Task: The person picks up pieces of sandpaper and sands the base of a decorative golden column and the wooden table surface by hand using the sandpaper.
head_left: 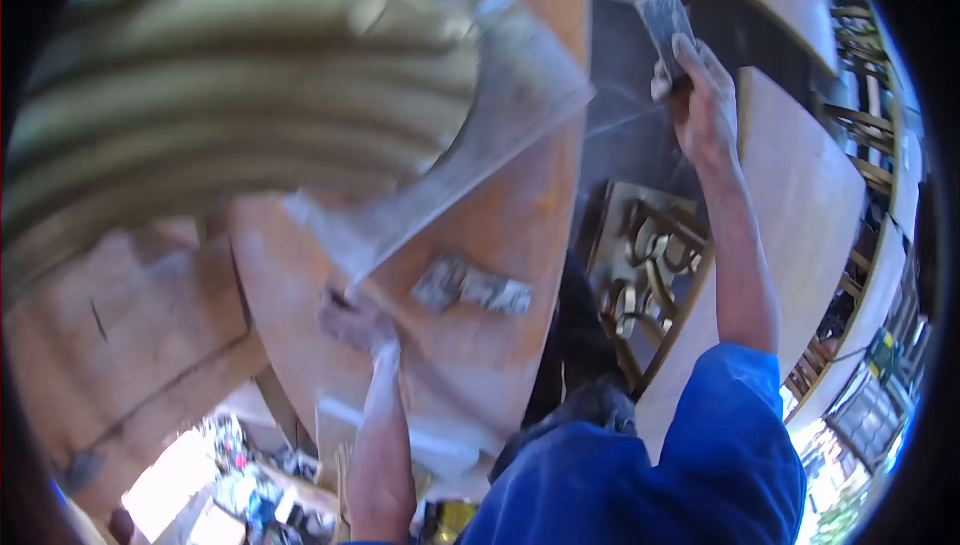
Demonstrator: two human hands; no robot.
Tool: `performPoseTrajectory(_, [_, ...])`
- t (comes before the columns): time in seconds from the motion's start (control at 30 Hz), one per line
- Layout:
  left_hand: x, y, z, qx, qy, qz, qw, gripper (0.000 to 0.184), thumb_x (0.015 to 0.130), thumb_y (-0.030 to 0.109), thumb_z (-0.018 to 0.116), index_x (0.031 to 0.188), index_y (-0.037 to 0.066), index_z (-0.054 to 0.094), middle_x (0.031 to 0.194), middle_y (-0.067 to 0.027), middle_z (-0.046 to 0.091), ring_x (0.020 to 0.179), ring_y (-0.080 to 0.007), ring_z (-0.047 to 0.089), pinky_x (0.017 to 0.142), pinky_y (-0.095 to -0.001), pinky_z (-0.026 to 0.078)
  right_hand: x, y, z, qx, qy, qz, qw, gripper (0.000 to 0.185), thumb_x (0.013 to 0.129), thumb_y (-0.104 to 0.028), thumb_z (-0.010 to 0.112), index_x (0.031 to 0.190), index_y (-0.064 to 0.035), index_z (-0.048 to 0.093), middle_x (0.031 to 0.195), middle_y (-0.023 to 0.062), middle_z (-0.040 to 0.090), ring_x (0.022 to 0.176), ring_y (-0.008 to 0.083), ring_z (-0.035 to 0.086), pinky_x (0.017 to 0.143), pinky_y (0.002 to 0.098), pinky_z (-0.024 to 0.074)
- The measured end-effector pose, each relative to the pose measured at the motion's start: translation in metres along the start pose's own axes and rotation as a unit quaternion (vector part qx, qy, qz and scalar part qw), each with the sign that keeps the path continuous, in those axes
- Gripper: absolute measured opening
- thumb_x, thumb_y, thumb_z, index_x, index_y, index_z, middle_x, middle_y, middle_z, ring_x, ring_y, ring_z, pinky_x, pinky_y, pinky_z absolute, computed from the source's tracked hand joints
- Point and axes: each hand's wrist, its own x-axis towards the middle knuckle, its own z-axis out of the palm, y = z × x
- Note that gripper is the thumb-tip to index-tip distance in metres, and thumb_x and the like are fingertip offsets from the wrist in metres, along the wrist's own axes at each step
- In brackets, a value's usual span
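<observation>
My right hand point(705, 100) is raised at the upper right, its fingers wrapped round a grey, dusty sanding block point(664, 23). A large ridged, golden-brown piece point(250, 95) fills the upper left, close to the camera and blurred. Its flat whitish base point(455, 190) ends in a pointed corner. Just below that corner is my left hand point(358, 323), with curled fingers; whether it grips the corner is hard to tell. Crumpled grey scraps point(470, 285), like worn sandpaper, lie on the dusty wooden board point(490, 365) beside it.
Another pale board point(790, 175) stands to the right. Curved wooden parts point(655, 275) lie lower down between the boards. Brown panels point(120, 345) cover the left side. Stacked wooden pieces point(865, 75) line the far right, and assorted clutter point(255, 490) sits at the lower left.
</observation>
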Motion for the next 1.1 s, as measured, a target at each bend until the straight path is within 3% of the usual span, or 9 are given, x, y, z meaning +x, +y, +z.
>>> performPoseTrajectory(0.23, [-0.001,0.002,0.003,-0.007,0.037,0.017,0.999,0.046,0.1,0.03,0.056,0.138,0.004,0.053,0.128,-0.0221,0.056,0.118,-0.0409,0.05,0.107,-0.0502,0.038,-0.169,0.094,0.09,-0.195,-0.225,0.159,0.941,0.033,0.099,-0.024,0.07,0.122,-0.0002,0.065,0.089,0.0071,0.069,0.073,0.0167,0.06,0.071,0.0268,0.048])
performPoseTrajectory(0.3, [-0.002,0.001,0.003,-0.025,0.038,0.007,0.999,0.045,0.098,0.032,0.056,0.135,0.007,0.053,0.133,-0.0191,0.055,0.12,-0.0405,0.049,0.109,-0.0515,0.035,-0.193,0.104,0.113,-0.334,-0.177,-0.041,0.925,0.039,0.094,-0.022,0.073,0.125,-0.0017,0.063,0.098,0.009,0.068,0.079,0.0214,0.06,0.076,0.0326,0.0499])
performPoseTrajectory(0.5, [-0.005,0.003,-0.001,-0.035,0.039,0.004,0.999,0.044,0.097,0.031,0.057,0.134,0.007,0.054,0.132,-0.0187,0.055,0.119,-0.0403,0.049,0.108,-0.0515,0.036,-0.278,0.134,0.081,-0.576,-0.168,-0.229,0.766,0.042,0.091,-0.021,0.073,0.127,-0.0026,0.061,0.102,0.011,0.067,0.082,0.0243,0.059,0.079,0.0374,0.0502])
performPoseTrajectory(0.63, [0.0,0.006,-0.002,-0.057,0.044,0.006,0.997,0.044,0.097,0.031,0.06,0.133,0.007,0.055,0.129,-0.019,0.057,0.119,-0.0395,0.05,0.106,-0.0507,0.038,-0.298,0.141,0.07,-0.406,-0.151,-0.075,0.898,0.04,0.09,-0.018,0.069,0.126,-0.0011,0.062,0.098,0.0071,0.064,0.081,0.0187,0.056,0.074,0.0331,0.0471])
performPoseTrajectory(0.8, [0.0,-0.004,0.001,-0.103,0.045,0.026,0.993,0.044,0.095,0.033,0.063,0.129,0.005,0.057,0.128,-0.02,0.057,0.12,-0.039,0.049,0.105,-0.0495,0.039,-0.326,0.13,0.051,-0.245,-0.117,0.205,0.94,0.038,0.088,-0.005,0.069,0.125,-0.0007,0.061,0.098,0.0093,0.064,0.079,0.0222,0.058,0.073,0.0321,0.0491])
performPoseTrajectory(0.9, [-0.002,0.004,-0.019,-0.165,0.026,0.014,0.986,0.045,0.095,0.034,0.065,0.128,0.003,0.059,0.122,-0.0171,0.06,0.114,-0.0324,0.054,0.102,-0.0438,0.043,-0.339,0.121,0.052,-0.233,-0.101,0.159,0.954,0.037,0.089,-0.001,0.067,0.125,0.0,0.061,0.096,0.0087,0.065,0.078,0.0202,0.058,0.072,0.0303,0.0486])
performPoseTrajectory(0.97, [-0.023,0.023,-0.057,-0.435,-0.114,-0.031,0.893,0.048,0.095,0.032,0.067,0.131,0.002,0.058,0.115,-0.0119,0.062,0.104,-0.0235,0.058,0.099,-0.0378,0.045,-0.339,0.117,0.057,-0.228,-0.089,0.115,0.963,0.036,0.09,0.003,0.064,0.126,0.0006,0.06,0.094,0.0081,0.065,0.077,0.0183,0.057,0.07,0.0286,0.048])
performPoseTrajectory(1.03, [-0.063,0.04,-0.086,-0.607,-0.33,-0.028,0.723,0.048,0.096,0.028,0.067,0.133,0.0,0.057,0.111,-0.0094,0.064,0.101,-0.0178,0.059,0.096,-0.033,0.046,-0.338,0.11,0.061,-0.259,-0.094,0.088,0.957,0.034,0.091,0.004,0.064,0.124,0.0011,0.061,0.093,0.0079,0.066,0.076,0.0176,0.057,0.07,0.0282,0.048])
performPoseTrajectory(1.1, [-0.089,0.101,-0.129,-0.531,-0.424,-0.03,0.733,0.042,0.098,0.021,0.067,0.13,-0.003,0.06,0.107,-0.0097,0.067,0.09,-0.0162,0.063,0.084,-0.029,0.05,-0.334,0.103,0.065,-0.323,-0.114,0.027,0.939,0.029,0.092,0.005,0.063,0.122,0.0021,0.062,0.091,0.0075,0.066,0.075,0.0163,0.057,0.069,0.0276,0.0479])
